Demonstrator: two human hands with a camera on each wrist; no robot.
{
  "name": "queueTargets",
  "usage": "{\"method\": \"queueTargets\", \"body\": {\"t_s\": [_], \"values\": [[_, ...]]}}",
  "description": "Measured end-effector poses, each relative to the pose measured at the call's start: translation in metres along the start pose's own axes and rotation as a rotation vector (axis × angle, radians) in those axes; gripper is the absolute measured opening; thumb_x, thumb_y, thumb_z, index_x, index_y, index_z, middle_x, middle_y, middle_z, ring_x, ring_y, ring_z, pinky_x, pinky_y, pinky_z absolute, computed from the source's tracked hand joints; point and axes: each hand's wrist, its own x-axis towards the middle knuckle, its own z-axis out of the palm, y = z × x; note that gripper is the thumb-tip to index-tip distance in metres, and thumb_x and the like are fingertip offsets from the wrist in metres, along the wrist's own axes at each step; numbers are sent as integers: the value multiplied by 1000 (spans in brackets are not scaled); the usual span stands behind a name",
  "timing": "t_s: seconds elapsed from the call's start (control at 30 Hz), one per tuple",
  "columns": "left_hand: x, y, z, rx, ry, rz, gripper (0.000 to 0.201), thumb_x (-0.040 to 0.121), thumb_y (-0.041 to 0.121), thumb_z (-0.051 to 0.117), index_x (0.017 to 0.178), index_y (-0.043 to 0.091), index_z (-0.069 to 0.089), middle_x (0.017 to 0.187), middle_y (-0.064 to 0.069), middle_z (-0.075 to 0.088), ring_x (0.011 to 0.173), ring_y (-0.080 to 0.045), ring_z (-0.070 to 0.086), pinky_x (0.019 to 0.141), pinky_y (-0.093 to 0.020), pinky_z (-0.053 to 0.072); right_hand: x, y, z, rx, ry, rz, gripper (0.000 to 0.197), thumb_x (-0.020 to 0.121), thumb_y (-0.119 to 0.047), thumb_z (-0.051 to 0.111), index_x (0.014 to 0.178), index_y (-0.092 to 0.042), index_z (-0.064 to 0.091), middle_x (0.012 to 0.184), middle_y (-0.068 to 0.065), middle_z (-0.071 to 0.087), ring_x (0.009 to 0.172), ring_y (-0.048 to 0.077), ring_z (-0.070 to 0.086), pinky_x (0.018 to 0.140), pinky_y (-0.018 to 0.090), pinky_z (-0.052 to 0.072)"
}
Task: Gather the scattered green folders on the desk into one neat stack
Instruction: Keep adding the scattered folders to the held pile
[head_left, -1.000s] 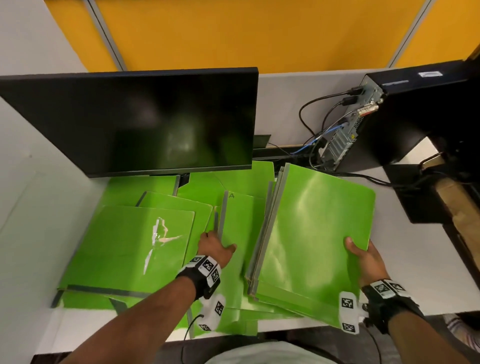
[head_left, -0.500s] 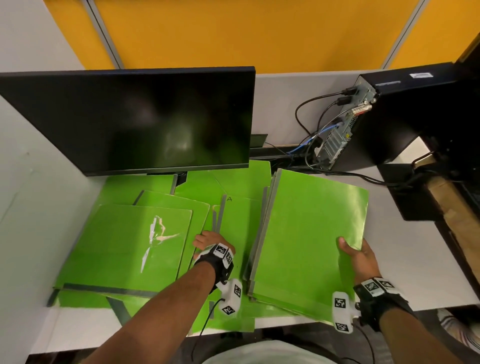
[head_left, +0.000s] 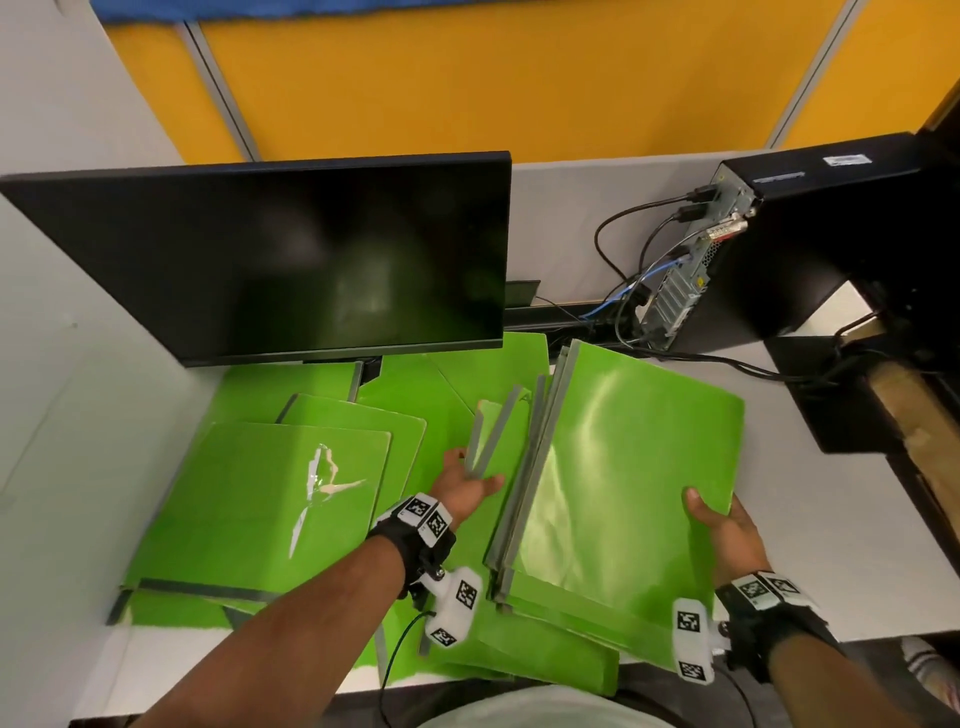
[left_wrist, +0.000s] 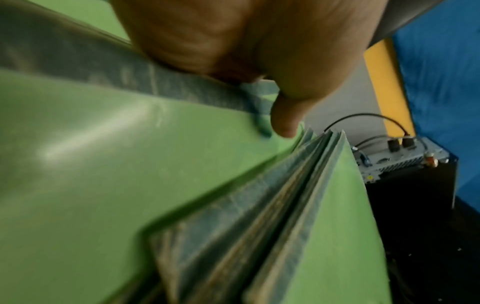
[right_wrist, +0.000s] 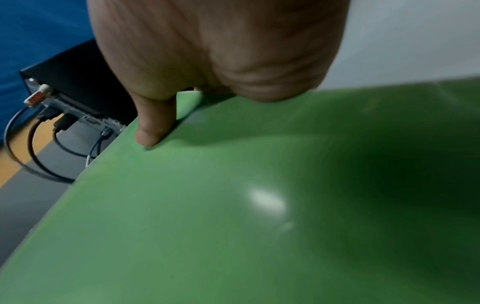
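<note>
Several glossy green folders with grey spines lie scattered over the desk. My left hand (head_left: 469, 477) grips the near end of one green folder (head_left: 497, 434) by its grey spine (left_wrist: 124, 76), thumb (left_wrist: 283, 121) over the edge, and its near end is raised off the pile. My right hand (head_left: 714, 517) holds the right edge of the folder stack (head_left: 623, 467), thumb (right_wrist: 153, 127) on the top cover (right_wrist: 233, 216) and fingers hidden beneath. The stack's spines (left_wrist: 280, 216) face my left hand.
A torn folder (head_left: 260, 499) and another folder (head_left: 363, 421) lie at the left, more under the black monitor (head_left: 270, 260). A black computer (head_left: 810, 234) with cables (head_left: 623, 244) stands at the back right. Bare white desk (head_left: 831, 545) shows right of the stack.
My left hand has taken hold of the middle folder's spine and raised its near end, tilting it toward the stack. The right hand keeps its hold on the stack.
</note>
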Motion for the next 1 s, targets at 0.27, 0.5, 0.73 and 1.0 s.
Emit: {"method": "queueTargets", "body": {"t_s": [0.27, 0.5, 0.73, 1.0], "values": [[-17, -4, -1, -367, 79, 143, 17, 99, 31, 44, 106, 16, 47, 82, -10, 57, 79, -27, 56, 77, -46, 49, 4, 14, 42, -8, -105, 12, 99, 28, -52, 94, 117, -21, 68, 115, 10, 72, 108, 36, 66, 96, 61, 46], [-42, 11, -21, -436, 78, 181, 30, 101, 38, 35, 128, 26, 38, 114, -8, 60, 105, -26, 56, 94, -41, 46, 7, 1, 68, -144, -156, 25, 97, 47, -59, 88, 133, -30, 53, 134, -1, 62, 122, 27, 56, 106, 54, 38], [-63, 18, -31, -270, -67, 190, 96, 89, 33, 62, 151, 17, -9, 161, -3, 2, 147, -17, 10, 117, -35, 14, 9, -6, 88, -165, -303, 58, 90, 40, -52, 92, 122, -31, 60, 120, 0, 70, 113, 27, 63, 100, 52, 44], [-17, -5, -124, 299, -98, 250, 56, 92, 48, 50, 141, 22, 40, 143, 2, 39, 127, -14, 41, 105, -32, 34, 13, -2, 85, -92, -310, 43, 46, 87, -10, 61, 133, -17, 56, 121, 14, 68, 102, 35, 68, 75, 51, 55]]}}
